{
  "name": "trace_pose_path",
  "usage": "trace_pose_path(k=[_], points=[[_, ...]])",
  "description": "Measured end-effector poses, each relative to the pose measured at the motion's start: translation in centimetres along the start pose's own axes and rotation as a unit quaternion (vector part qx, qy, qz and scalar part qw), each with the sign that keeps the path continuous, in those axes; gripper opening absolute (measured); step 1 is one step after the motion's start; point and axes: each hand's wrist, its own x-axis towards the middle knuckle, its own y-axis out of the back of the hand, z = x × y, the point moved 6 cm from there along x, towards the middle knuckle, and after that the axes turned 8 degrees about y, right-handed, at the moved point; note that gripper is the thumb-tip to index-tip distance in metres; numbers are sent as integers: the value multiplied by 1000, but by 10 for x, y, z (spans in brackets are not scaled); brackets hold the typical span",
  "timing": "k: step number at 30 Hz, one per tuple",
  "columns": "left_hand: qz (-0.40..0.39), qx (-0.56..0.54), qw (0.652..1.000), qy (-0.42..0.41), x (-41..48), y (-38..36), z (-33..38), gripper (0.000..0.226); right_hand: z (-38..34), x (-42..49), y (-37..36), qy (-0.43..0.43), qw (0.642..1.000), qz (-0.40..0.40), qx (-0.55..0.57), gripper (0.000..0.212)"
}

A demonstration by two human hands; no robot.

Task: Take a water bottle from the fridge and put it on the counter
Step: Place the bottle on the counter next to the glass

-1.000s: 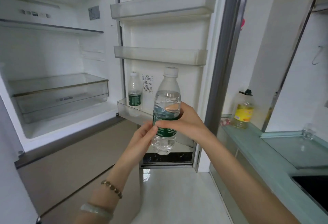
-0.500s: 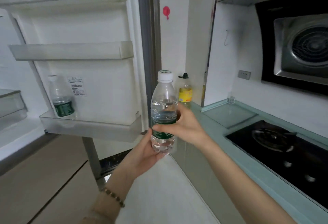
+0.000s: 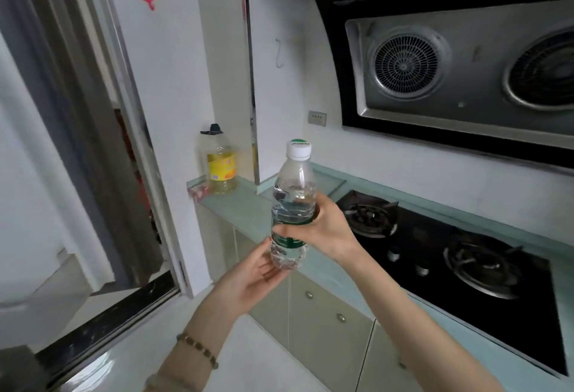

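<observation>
A clear water bottle (image 3: 294, 193) with a white cap and green label is held upright in the air, in front of the pale green counter (image 3: 245, 208). My right hand (image 3: 329, 230) is wrapped around its middle at the label. My left hand (image 3: 251, 276) cups the bottle's base from below. The bottle hangs above the counter's front edge, left of the stove, not touching the surface. The open fridge door (image 3: 46, 174) fills the left side, blurred.
A yellow oil bottle (image 3: 220, 165) stands at the counter's far left corner. A black gas hob (image 3: 450, 255) with two burners takes up the counter to the right, under a range hood (image 3: 450, 68). Cabinet doors (image 3: 329, 323) sit below the counter.
The view has swung right, away from the fridge toward the counter and hob. Both hands have carried the bottle along, now in front of the counter.
</observation>
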Motion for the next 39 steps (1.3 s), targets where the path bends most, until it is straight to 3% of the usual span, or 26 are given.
trace_pose_path(k=[7,15,24,29,39], points=[[36,-15,999,38,149,-12,31,64,91,102,42,-4,1000,13,-8,71],[60,-66,996,23,278,-18,75,62,184,215,62,-36,999,17,2,68],[93,-24,994,49,447,20,154,45,298,356,36,-94,995,29,-4,71],[85,-8,991,101,540,46,194,18,365,423,21,-150,987,65,-9,71],[89,-2,981,175,702,90,210,15,495,516,-2,-259,960,97,-42,78]])
